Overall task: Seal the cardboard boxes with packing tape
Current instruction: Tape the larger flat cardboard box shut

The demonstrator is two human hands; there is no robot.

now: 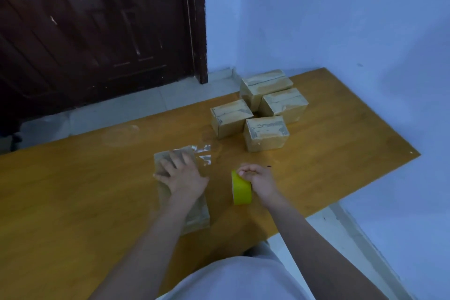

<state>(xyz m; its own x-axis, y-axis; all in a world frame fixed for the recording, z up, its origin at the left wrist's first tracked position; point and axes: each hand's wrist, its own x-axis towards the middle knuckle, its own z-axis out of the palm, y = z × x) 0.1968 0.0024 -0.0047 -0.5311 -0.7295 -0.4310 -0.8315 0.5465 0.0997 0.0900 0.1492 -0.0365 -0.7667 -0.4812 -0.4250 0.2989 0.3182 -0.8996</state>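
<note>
Left hand [181, 175] flat, fingers spread, pressing the box [180, 192] near the tabletop [73, 190] front edge. A loose clear tape end [203, 153] overhangs its far side. Right hand [258, 179] grips the yellow tape roll [241, 190] just beside. Four boxes [263, 107] toward the far right corner look already taped; this one appears part-sealed. Nothing obstructs.

Wooden table [73, 190] with five cardboard boxes [266, 133], tape roll [241, 190].

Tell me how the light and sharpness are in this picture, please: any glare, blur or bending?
Head view: dim, bluish light; soft focus overall. Glare shows on the clear tape hanging off the near box under the left hand. The table edges splay from the wide lens. The yellow tape roll in the right hand stays bright.
</note>
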